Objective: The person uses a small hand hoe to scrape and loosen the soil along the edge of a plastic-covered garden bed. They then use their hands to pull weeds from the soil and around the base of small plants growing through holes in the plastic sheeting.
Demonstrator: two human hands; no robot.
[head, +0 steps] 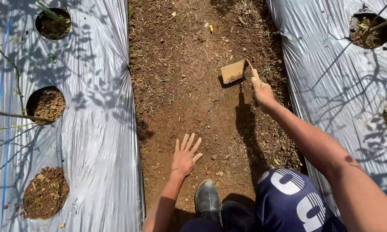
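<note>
right hand point(262, 91) closed round the handle of a small hoe point(234, 70), blade flat on the dirt path point(180, 99) at about 11 o'clock from that hand, long edge running roughly 8 to 2. left hand point(185, 157) spread open, empty, palm down on the soil, well apart at 7 o'clock.

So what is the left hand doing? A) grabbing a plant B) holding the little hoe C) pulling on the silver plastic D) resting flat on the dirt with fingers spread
D: the left hand lies open on the bare soil path, fingers spread, holding nothing; the right hand grips the hoe.
</note>
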